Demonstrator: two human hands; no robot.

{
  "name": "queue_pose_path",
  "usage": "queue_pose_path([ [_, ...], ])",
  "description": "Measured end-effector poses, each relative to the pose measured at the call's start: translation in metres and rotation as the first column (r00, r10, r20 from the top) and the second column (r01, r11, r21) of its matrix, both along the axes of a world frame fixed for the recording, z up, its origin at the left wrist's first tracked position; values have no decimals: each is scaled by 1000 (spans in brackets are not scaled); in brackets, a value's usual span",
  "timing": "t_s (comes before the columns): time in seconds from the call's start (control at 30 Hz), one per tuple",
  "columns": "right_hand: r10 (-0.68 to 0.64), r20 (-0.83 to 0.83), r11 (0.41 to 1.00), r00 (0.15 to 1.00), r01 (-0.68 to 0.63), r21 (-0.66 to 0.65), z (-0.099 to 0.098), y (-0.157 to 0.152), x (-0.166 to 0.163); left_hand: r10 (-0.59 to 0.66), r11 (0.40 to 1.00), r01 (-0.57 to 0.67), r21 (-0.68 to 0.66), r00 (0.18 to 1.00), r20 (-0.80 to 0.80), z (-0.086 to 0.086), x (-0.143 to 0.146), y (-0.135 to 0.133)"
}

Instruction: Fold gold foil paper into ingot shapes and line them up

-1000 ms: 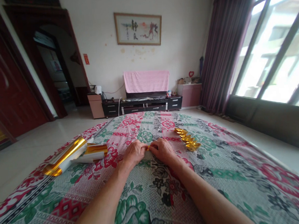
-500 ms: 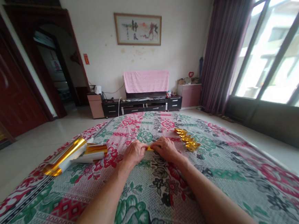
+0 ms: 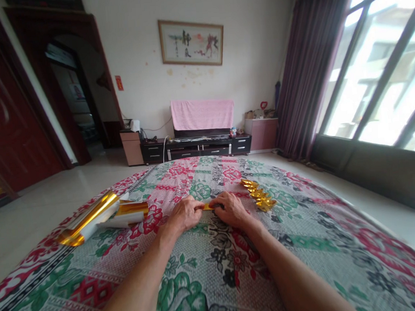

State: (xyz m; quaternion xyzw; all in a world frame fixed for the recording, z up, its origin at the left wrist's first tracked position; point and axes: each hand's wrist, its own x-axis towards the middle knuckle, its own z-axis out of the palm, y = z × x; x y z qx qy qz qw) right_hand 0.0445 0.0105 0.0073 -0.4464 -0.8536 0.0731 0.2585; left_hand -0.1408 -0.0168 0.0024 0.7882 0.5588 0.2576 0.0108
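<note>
Between my hands lies a narrow folded strip of gold foil paper (image 3: 207,206), low over the flowered tablecloth. My left hand (image 3: 187,214) pinches its left end, and my right hand (image 3: 232,209) pinches its right end. Only the short middle of the strip shows; the fingers cover both ends. To the right of my right hand stands a row of several folded gold paper ingots (image 3: 257,194), close against one another. On the left, apart from my left hand, are curled sheets of gold foil paper (image 3: 126,213) with white backs.
The patterned cloth (image 3: 182,296) covers a rounded table under my arms. Beyond the table stands a low black cabinet (image 3: 153,152) with a pink cloth (image 3: 202,112) draped over a screen. A purple curtain (image 3: 305,71) and window are at the right.
Both hands stay pinched on the foil strip, with a slightly wider gap between them showing a little more gold. The view has shifted very slightly.
</note>
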Motion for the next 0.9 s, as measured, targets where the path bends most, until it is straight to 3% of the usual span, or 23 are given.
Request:
queue_pose_path([
  [0.3, -165, -5, 986, 986, 165, 18, -1, -3, -13, 110, 994, -110, -2, 994, -1, 2, 9, -2],
  [0.63, -177, 0, 984, 984, 177, -3, 1, -5, -14, 209, 978, -209, -1, 978, 21, 0, 14, 2],
  [0.9, -180, -6, 984, 984, 180, 3, -1, -3, -13, 102, 990, -96, -107, 993, 55, -2, 3, 11],
])
